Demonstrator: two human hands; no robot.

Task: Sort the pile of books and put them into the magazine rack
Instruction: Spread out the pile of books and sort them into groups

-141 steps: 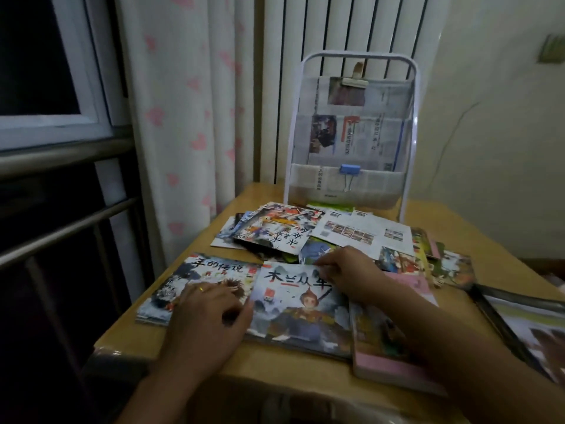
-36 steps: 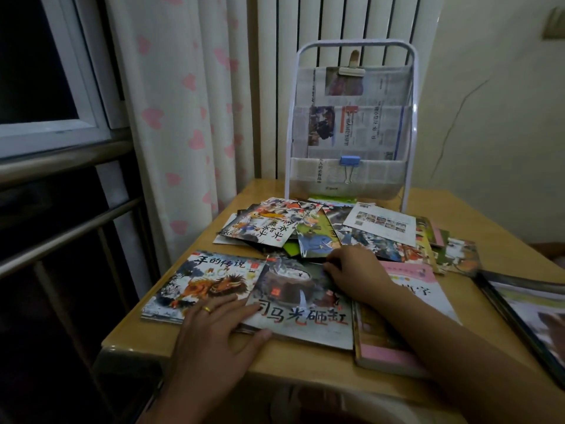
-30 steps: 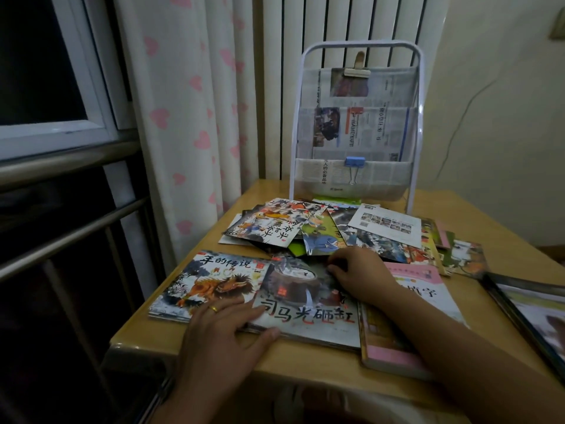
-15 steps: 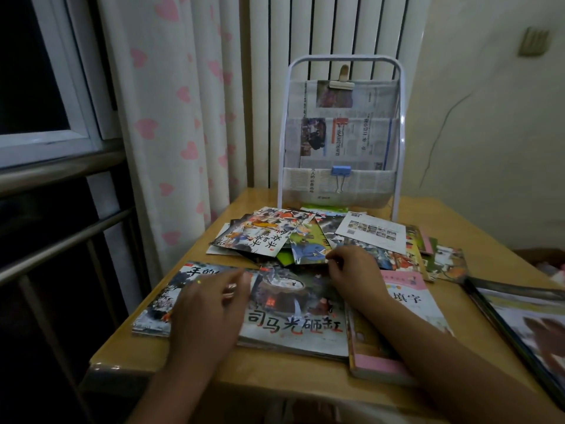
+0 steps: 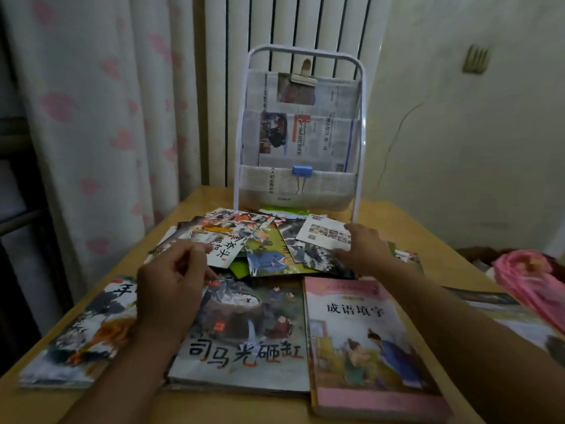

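Note:
A white wire magazine rack (image 5: pixel 360 123) lined with newspaper stands at the table's far side. Below it lies a loose pile of picture books (image 5: pixel 263 243). Three sorted stacks sit near the front edge: a dark picture book (image 5: pixel 247 335) in the middle, a pink-edged book (image 5: pixel 367 347) to its right, and another picture book (image 5: pixel 85 335) at the left. My left hand (image 5: pixel 171 286) hovers over the near left of the pile with loosely curled fingers, holding nothing. My right hand (image 5: pixel 363 249) rests with spread fingers on the pile's right side, next to a white booklet (image 5: pixel 324 232).
The wooden table (image 5: pixel 422 240) stands against a radiator and a curtain with pink hearts (image 5: pixel 101 123). A large flat book (image 5: pixel 501 313) and a pink bundle (image 5: pixel 532 280) lie at the right edge. A window rail runs along the left.
Both hands have left the middle stack and moved forward to the loose pile. My left hand has lifted off the table, and my right hand has shifted right to the white booklet.

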